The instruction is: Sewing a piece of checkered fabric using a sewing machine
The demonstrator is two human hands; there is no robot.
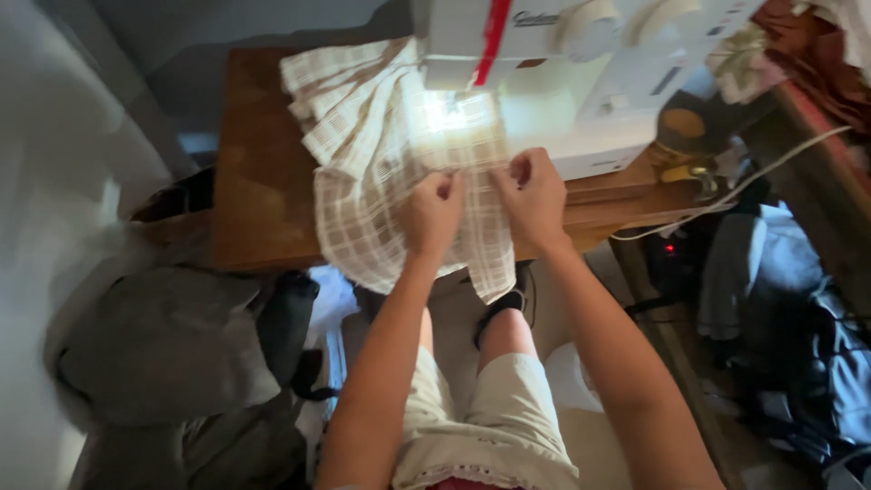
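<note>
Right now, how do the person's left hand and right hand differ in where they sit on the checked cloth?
The left hand pinches the checked cloth lower down, nearer the wooden table's front edge; the right hand sits higher, closer to the white sewing machine. The left hand lies wholly over cloth, while the right hand is at the cloth's right border, partly over the machine's base. Both are closed, knuckles up, gripping the same fabric close together.

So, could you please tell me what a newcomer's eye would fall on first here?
Probably the bright lamp glare on the checked cloth, draped over the wooden table at the white sewing machine. Next, the left hand and right hand pinching that cloth at centre.
</note>
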